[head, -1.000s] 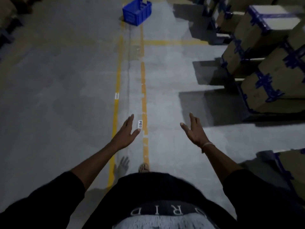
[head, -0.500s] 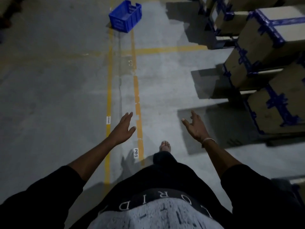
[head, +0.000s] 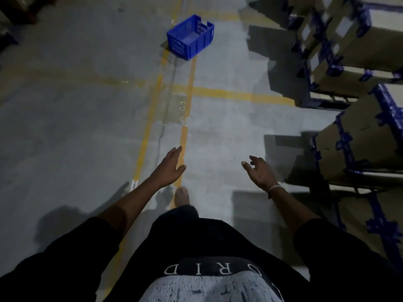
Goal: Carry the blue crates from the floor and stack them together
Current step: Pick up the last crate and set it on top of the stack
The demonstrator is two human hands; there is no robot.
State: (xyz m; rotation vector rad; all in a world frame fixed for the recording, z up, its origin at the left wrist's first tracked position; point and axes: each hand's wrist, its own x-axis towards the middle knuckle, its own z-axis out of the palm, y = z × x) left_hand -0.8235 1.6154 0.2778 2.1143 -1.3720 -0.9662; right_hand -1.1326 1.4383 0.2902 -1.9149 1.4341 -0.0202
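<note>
One blue plastic crate (head: pixel 190 38) stands upright and empty on the grey concrete floor, well ahead of me, across two yellow floor lines. My left hand (head: pixel 169 170) is stretched forward with straight fingers and holds nothing. My right hand (head: pixel 259 173) is also held out in front, its fingers loosely bent, with nothing in it. Both hands are far short of the crate. A bare foot (head: pixel 181 196) shows between my arms.
Pallets of cardboard boxes (head: pixel 359 144) wrapped in blue straps line the right side, with more boxes (head: pixel 349 40) further ahead. Yellow lines (head: pixel 150 118) run forward along the floor and a cross line (head: pixel 239 94) branches right. Dark objects sit at the far left corner.
I have walked forward: the crate is nearer and lower in view. The boxes on the right have slid closer. Both hands stay held out and hold nothing.
</note>
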